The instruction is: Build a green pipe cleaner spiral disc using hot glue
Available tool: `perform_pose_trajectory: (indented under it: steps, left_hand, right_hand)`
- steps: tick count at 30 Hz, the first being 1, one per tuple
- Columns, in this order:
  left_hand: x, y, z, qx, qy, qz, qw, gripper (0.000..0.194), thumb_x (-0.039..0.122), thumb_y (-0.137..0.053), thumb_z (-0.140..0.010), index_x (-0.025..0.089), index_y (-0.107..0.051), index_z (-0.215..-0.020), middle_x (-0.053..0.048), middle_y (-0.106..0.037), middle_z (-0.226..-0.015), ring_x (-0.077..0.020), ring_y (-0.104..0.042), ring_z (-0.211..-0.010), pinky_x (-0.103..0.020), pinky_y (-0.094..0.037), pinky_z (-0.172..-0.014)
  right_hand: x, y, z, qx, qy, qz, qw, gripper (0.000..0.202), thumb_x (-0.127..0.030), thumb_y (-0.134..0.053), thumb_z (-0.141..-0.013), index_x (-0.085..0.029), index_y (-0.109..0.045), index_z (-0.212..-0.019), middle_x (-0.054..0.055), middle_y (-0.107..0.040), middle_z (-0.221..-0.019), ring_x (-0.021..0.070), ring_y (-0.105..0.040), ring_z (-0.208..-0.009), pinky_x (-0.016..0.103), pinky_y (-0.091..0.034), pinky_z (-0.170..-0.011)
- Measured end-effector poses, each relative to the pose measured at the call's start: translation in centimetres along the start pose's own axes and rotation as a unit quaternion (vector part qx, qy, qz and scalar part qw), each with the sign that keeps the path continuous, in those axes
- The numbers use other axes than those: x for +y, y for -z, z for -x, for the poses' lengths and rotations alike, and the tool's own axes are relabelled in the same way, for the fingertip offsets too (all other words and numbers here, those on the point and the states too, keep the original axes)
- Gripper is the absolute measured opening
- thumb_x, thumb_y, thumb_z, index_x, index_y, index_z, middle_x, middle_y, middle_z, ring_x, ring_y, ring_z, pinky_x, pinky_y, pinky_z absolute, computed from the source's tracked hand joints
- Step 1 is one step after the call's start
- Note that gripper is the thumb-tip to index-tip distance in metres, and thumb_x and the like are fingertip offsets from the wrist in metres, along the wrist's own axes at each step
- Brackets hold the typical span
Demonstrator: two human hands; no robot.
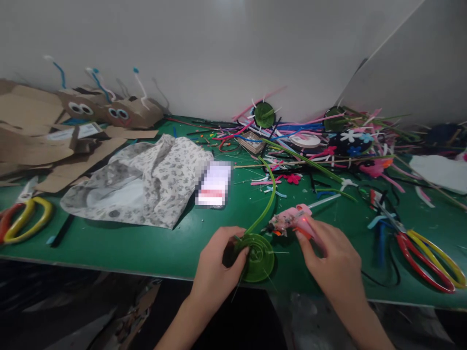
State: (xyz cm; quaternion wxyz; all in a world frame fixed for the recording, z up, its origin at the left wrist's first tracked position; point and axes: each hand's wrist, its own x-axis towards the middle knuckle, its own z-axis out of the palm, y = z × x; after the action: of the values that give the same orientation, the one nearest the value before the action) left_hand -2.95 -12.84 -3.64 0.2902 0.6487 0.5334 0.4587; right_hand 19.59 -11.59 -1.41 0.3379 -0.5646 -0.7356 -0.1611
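Near the front edge of the green table, my left hand (221, 260) pinches a round green coil (260, 257) at its left side. From the coil a long green strip (272, 194) curves up and away over the table. My right hand (330, 257) is wrapped round a pink glue gun (292, 218), whose dirty nozzle points left, just above and to the right of the coil. A red light shows on the gun, and a clear glue stick (324, 200) sticks out of its back. Fine glue threads hang about the coil.
Behind lie a blurred phone (215, 183) and a patterned cloth (156, 180). Scissors lie at the far left (27, 218) and right (425, 257). Pipe cleaners and flowers (350, 138) are heaped at the back right; cardboard (32, 107) and cardboard figures with eyes (131, 113) stand back left.
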Motion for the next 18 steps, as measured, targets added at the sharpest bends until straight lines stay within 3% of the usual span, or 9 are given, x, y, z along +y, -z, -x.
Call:
perform_pose_trajectory:
  steps: [18]
  left_hand:
    - [0.03,0.07,-0.06,-0.002,0.001,-0.001,1.0,0.027,0.012,-0.061,-0.082,0.025,-0.058,-0.106,-0.001,-0.065,-0.099,-0.016,-0.063,-0.088,-0.027,-0.052,-0.079]
  right_hand:
    - [-0.52,-0.84,0.1,-0.014,-0.006,-0.015,1.0,0.02,-0.027,-0.057,-0.09,-0.015,-0.068,-0.101,0.007,-0.07,-0.094,0.0193,-0.064,-0.086,0.029,-0.049,-0.075]
